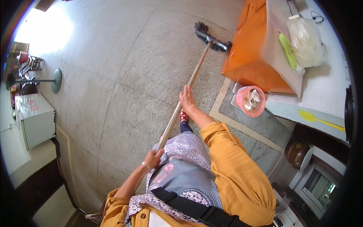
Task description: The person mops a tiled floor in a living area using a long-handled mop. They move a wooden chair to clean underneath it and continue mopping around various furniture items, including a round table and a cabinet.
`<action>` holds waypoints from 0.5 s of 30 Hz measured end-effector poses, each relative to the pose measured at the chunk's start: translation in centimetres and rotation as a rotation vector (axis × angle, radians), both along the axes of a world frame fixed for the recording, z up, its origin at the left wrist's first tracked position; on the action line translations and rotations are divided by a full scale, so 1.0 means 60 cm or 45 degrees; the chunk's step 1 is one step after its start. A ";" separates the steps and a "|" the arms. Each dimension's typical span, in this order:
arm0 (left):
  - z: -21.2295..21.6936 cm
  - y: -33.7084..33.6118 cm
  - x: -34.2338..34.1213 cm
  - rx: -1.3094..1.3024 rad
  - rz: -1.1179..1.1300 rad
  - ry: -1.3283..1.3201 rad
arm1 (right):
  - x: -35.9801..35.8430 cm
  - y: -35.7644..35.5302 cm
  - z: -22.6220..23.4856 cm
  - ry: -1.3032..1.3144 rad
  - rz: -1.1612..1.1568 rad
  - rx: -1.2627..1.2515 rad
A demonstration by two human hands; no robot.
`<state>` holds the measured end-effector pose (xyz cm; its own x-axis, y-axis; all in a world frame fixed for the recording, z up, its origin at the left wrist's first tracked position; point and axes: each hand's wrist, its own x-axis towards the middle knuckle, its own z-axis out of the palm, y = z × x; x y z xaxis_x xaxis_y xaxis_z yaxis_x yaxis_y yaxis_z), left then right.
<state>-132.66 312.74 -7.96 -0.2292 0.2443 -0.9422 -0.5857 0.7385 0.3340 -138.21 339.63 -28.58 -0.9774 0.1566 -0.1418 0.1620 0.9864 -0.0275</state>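
Note:
A long pale wooden handle slants up across the middle, ending in a mop head with dark grey shaggy fringe and a metal clamp. The head lies flat on the floor, close to the orange cabinet's lower corner. My right hand is wrapped round the handle partway up. Lower down, near my waist, my left hand grips the same handle. Between the two hands the bare wood of the mop handle shows. One of my feet, in a red shoe, is just below the right hand.
To the right stands an orange cabinet, its white top bearing a green gourd and a plastic bag. A pink bin with rubbish sits beside it. At far left are a white chest and a round-based stand.

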 end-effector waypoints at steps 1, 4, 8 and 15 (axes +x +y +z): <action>0.014 -0.064 0.025 -0.008 0.019 -0.002 | 0.013 -0.044 0.004 0.007 0.102 0.050; 0.088 -0.238 0.088 -0.215 0.081 0.009 | 0.073 -0.213 0.014 -0.003 0.352 -0.118; 0.208 -0.469 0.205 -0.339 0.124 0.085 | 0.191 -0.496 0.032 0.022 0.753 -0.306; 0.411 -0.678 0.324 -0.724 -0.269 0.630 | 0.343 -0.854 -0.024 0.283 1.226 -2.091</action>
